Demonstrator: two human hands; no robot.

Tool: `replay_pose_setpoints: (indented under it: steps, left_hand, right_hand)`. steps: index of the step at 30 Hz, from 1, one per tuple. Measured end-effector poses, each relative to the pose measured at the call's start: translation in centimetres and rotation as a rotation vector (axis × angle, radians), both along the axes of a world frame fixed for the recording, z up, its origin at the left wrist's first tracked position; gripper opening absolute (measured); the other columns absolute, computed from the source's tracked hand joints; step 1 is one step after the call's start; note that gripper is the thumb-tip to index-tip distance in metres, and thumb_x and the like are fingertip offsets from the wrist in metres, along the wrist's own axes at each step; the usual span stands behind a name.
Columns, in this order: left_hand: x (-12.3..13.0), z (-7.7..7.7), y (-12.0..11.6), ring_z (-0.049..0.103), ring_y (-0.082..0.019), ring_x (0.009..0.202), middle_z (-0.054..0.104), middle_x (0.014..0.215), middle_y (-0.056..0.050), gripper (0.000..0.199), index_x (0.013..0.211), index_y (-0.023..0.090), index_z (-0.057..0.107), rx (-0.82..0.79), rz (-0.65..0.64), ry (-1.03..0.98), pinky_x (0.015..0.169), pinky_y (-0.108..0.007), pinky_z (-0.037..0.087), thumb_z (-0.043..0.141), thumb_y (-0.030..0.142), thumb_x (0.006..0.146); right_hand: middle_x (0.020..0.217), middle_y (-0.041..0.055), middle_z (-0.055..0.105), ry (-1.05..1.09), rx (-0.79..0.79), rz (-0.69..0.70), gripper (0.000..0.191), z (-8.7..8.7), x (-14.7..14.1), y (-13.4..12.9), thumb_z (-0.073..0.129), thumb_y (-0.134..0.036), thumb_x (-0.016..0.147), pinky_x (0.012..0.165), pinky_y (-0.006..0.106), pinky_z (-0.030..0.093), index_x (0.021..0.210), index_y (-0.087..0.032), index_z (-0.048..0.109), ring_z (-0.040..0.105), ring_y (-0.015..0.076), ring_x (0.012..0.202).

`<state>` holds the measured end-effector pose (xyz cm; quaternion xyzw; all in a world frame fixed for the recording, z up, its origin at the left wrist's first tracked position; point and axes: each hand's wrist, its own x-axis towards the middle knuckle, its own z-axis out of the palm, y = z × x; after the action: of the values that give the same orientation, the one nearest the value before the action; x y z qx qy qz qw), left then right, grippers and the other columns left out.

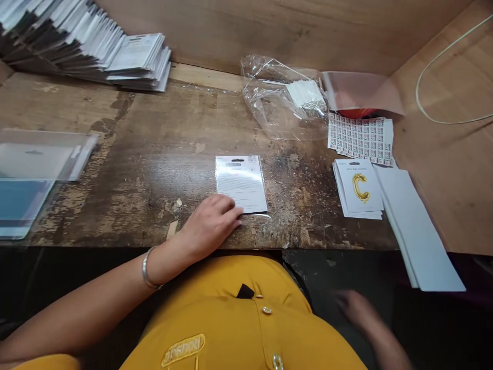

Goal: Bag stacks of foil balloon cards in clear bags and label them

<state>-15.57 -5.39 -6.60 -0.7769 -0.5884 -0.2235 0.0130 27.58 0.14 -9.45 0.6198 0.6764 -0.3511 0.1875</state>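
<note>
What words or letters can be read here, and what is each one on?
"FOIL BALLOONS" on the top card of the pile.
"C" as a gold balloon on that card.
Small print on the card under the left hand: too small to read.
Sheet of labels: too small.
Shirt badge: too blurred.

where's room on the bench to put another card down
The widest bare wood on the bench lies between the clear sleeves and the card by the left hand. A narrower strip runs between that card and the balloon packs. It's crowded at right, around the plastic bag and sticker sheet.
</note>
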Motion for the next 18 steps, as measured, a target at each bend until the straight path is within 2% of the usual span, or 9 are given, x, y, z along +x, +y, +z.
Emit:
replay_pose_setpoints:
  steps: [3,5,7,10,12,13,15,16,18]
  left_hand:
    - [0.7,-0.4,0.7,0.058,-0.021,0.083,0.067,0.089,-0.008,0.022,0.089,0.014,0.069,0.053,-0.001,-0.041,0.076,-0.035,0.05,0.05,0.024,0.095]
    - [0.7,-0.7,0.8,0.058,-0.02,0.083,0.068,0.087,-0.008,0.023,0.086,0.014,0.069,0.05,0.019,-0.098,0.077,-0.034,0.05,0.05,0.023,0.095]
    - [0.5,-0.9,0.8,0.058,-0.02,0.084,0.068,0.088,-0.008,0.023,0.085,0.013,0.068,0.027,0.036,-0.163,0.078,-0.034,0.05,0.05,0.023,0.095]
    - [0.2,-0.8,0.8,0.058,-0.02,0.083,0.068,0.087,-0.008,0.023,0.085,0.013,0.068,-0.007,0.05,-0.231,0.079,-0.034,0.05,0.05,0.022,0.095]
    - [0.2,-0.8,0.8,0.058,-0.02,0.082,0.068,0.087,-0.008,0.023,0.084,0.012,0.068,-0.019,0.044,-0.238,0.079,-0.034,0.05,0.05,0.023,0.095]
    - [0.2,-0.7,0.8,0.058,-0.02,0.082,0.068,0.087,-0.008,0.023,0.084,0.013,0.068,-0.018,0.04,-0.236,0.079,-0.034,0.05,0.05,0.023,0.095]
    - [0.2,-0.7,0.8,0.058,-0.02,0.083,0.068,0.088,-0.008,0.023,0.085,0.013,0.067,-0.016,0.032,-0.232,0.08,-0.034,0.049,0.049,0.023,0.095]
    - [0.2,-0.7,0.8,0.058,-0.02,0.084,0.068,0.089,-0.008,0.023,0.084,0.013,0.067,-0.012,0.029,-0.23,0.08,-0.034,0.049,0.049,0.023,0.095]
    - [0.3,-0.8,0.8,0.058,-0.02,0.083,0.068,0.089,-0.008,0.023,0.084,0.013,0.067,-0.005,0.025,-0.221,0.08,-0.033,0.049,0.049,0.023,0.095]
  right_hand:
    - [0.066,0.009,0.069,0.349,-0.291,-0.09,0.049,0.7,-1.9,2.4,0.057,-0.056,0.077,0.059,0.034,0.054,0.098,-0.015,0.073,0.067,0.0224,0.06]
    - [0.068,0.0084,0.07,0.475,-0.461,-0.143,0.057,0.6,-3.4,3.3,0.065,-0.057,0.072,0.056,0.034,0.054,0.107,-0.013,0.07,0.065,0.021,0.057]
    - [0.074,0.0099,0.071,0.429,-0.476,-0.179,0.053,-0.3,-4.6,3.3,0.069,-0.057,0.067,0.053,0.035,0.054,0.099,-0.015,0.072,0.064,0.0208,0.055]
    - [0.075,0.0117,0.072,0.344,-0.394,-0.214,0.034,-2.2,-5.4,2.4,0.071,-0.051,0.067,0.056,0.034,0.053,0.081,-0.02,0.073,0.066,0.0222,0.059]
    - [0.076,0.0109,0.072,0.315,-0.35,-0.242,0.028,-2.5,-5.2,1.9,0.071,-0.048,0.069,0.057,0.033,0.052,0.078,-0.021,0.072,0.067,0.0228,0.065]
    - [0.079,0.0102,0.072,0.311,-0.339,-0.256,0.03,-1.9,-5.0,1.7,0.07,-0.048,0.069,0.058,0.032,0.052,0.081,-0.021,0.072,0.067,0.0225,0.067]
    - [0.081,0.0085,0.072,0.337,-0.326,-0.232,0.035,0.7,-4.8,1.7,0.067,-0.05,0.071,0.059,0.031,0.053,0.085,-0.017,0.07,0.066,0.0206,0.067]
    - [0.079,0.0077,0.071,0.373,-0.314,-0.168,0.036,2.7,-5.1,1.9,0.066,-0.049,0.073,0.06,0.03,0.053,0.085,-0.016,0.069,0.065,0.0192,0.066]
    - [0.072,0.005,0.07,0.458,-0.254,0.062,0.029,6.8,-6.6,2.5,0.061,-0.044,0.082,0.06,0.027,0.051,0.081,-0.016,0.068,0.064,0.0169,0.064]
